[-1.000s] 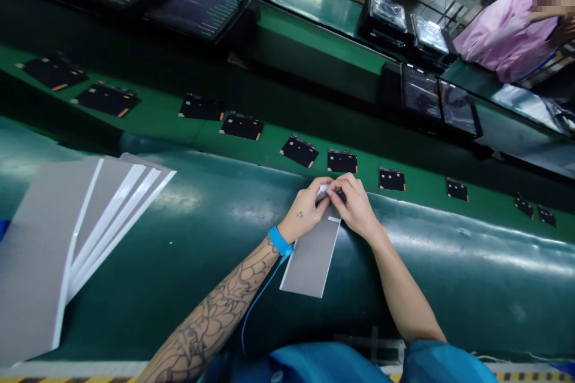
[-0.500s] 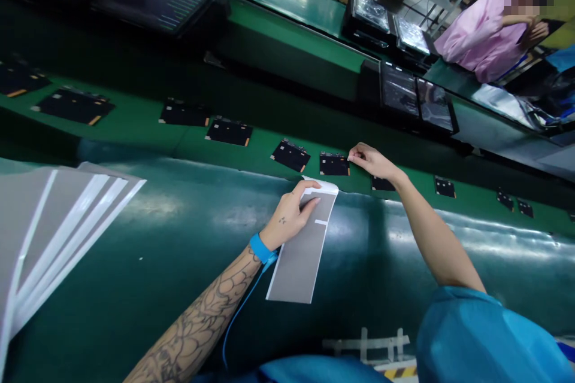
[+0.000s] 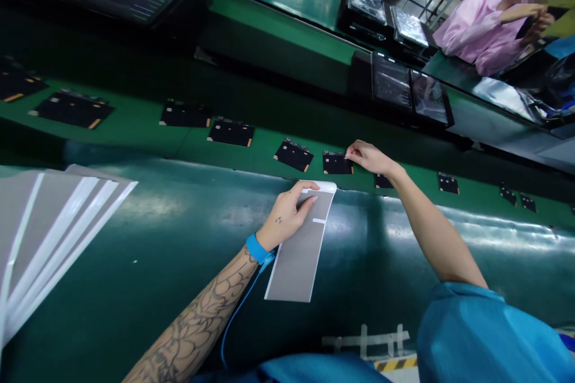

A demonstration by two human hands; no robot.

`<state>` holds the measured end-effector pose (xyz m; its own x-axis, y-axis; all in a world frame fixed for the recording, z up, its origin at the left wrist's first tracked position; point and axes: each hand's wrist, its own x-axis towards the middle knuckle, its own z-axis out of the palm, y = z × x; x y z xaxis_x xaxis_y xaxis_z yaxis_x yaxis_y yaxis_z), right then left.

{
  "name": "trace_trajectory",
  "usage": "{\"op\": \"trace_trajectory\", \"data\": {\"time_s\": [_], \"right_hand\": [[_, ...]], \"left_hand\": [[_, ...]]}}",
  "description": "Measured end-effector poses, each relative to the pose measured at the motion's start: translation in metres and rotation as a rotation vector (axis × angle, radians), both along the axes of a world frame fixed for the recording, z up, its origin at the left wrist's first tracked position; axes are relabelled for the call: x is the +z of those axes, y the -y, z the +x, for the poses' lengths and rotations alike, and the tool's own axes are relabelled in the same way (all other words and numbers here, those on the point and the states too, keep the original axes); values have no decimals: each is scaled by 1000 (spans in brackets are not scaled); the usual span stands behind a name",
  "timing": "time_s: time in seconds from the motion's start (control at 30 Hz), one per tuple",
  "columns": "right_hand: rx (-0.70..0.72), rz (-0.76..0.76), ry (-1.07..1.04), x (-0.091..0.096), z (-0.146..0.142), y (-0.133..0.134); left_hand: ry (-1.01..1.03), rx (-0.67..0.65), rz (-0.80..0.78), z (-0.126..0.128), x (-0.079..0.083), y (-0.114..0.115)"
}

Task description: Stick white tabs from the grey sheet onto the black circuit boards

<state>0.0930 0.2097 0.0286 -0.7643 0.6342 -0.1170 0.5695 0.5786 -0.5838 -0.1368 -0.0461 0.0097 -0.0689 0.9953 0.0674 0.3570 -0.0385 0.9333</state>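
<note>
My left hand (image 3: 287, 215) grips a long grey sheet with white edges (image 3: 296, 263) near its top, thumb on the face. The sheet's white upper end curls over by the belt's near edge. My right hand (image 3: 369, 157) is closed in a pinch at the upper right corner of a flat black part (image 3: 336, 163) lying on the green belt. Whatever is between those fingertips is too small to make out. Another black part (image 3: 383, 181) lies partly hidden beneath my right wrist. A blue wrist strap (image 3: 258, 249) with a cord circles my left wrist.
More black parts (image 3: 294, 155) lie spaced along the green belt (image 3: 256, 158). A fanned stack of grey sheets (image 3: 58, 227) rests at the left on the green bench (image 3: 179, 239). Beyond stand black trays (image 3: 390, 84) with film-covered panels. A person in a pink sleeve (image 3: 476, 18) works across the line.
My right fingertips have moved slightly left, onto the black part's upper right corner. The left hand keeps its hold on the grey sheet. The view has shifted slightly.
</note>
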Motion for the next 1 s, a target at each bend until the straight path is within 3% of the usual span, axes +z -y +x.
{"op": "trace_trajectory", "data": {"time_s": [0.17,0.3,0.4,0.47,0.6,0.7,1.0], "right_hand": [[-21,28,3,-2,2,1],[-152,-34,-47,2,7,4],[-343,-47,-223,8,6,23],[-393,-46,-338,13,-1,50],[-225,10,-412,20,-22,121],[-109,67,-452,20,-37,158],[-113,154,-387,8,-49,172]], "left_hand": [[4,3,10,1,-1,0],[-6,4,38,0,0,0],[-16,17,46,0,0,0],[-13,19,36,1,-1,0],[11,16,25,3,-2,-1],[43,22,42,3,-1,-2],[85,27,25,3,-2,-3]]}}
